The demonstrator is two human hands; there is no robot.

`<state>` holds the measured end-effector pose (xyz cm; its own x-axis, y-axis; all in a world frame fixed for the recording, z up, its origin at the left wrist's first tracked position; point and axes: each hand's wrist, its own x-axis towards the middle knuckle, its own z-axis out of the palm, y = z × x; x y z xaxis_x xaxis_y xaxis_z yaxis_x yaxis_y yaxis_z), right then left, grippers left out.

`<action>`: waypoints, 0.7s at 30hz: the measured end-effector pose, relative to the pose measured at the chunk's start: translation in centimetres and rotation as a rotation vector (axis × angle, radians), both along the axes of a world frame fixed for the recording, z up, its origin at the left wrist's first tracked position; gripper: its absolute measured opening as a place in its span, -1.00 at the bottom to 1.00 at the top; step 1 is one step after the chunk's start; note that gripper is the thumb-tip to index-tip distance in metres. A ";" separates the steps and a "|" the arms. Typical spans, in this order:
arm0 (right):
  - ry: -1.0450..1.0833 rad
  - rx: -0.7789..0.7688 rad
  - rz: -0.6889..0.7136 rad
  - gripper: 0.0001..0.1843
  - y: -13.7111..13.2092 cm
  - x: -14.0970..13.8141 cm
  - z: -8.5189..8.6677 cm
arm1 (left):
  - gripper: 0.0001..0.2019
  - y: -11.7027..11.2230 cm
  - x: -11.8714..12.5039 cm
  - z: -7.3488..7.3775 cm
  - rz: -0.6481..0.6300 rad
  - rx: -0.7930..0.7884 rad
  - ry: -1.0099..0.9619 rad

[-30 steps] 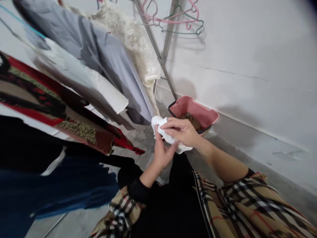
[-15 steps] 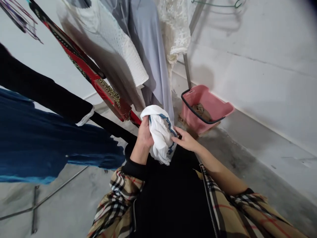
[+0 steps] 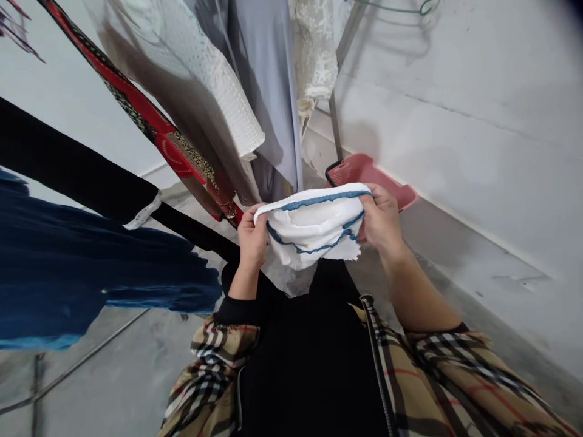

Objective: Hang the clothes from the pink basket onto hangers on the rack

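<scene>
A white cloth garment (image 3: 314,221) with blue trim along its opening is stretched sideways in front of my body. My left hand (image 3: 252,237) pinches its left end between thumb and fingers. At the opposite end, my right hand (image 3: 381,215) grips the edge, fingers closed around it. The opening gapes between the two hands, and the lower part hangs in loose folds with a ragged-looking hem. What kind of garment it is, I cannot tell.
Beyond the hands hang a white knit top (image 3: 228,91), a grey-lilac garment (image 3: 268,85) and a cream lace piece (image 3: 314,54). Dark blue (image 3: 91,267) and black clothes (image 3: 82,164) hang at left. A pink basket (image 3: 401,193) stands by the wall, partly hidden. A green hanger (image 3: 392,7) is above.
The bunched white garment has been spread out wide. My right hand has moved right and up and now grips its edge; my left hand has shifted slightly left to the other end.
</scene>
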<state>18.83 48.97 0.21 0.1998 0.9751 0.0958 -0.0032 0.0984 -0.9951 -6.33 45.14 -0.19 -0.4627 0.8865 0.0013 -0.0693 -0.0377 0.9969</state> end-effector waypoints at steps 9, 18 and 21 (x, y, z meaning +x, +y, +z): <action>0.096 0.050 0.041 -0.80 -1.5 -1.4 3.7 | -0.73 -0.5 -0.3 -2.4 -0.037 -0.092 0.225; 0.270 0.114 0.130 -0.74 -3.3 -3.0 6.8 | -0.44 -3.5 3.8 -5.3 -0.261 -0.224 -0.052; 0.294 0.114 0.143 -0.75 -3.5 -3.0 6.8 | -0.44 -5.1 5.0 -6.1 -0.316 -0.218 -0.022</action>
<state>15.84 45.49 7.05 0.0969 0.9816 0.1646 -0.3105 0.1870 -0.9320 -1.30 39.99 -6.30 -0.1649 0.9637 -0.2101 -0.0648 0.2019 0.9773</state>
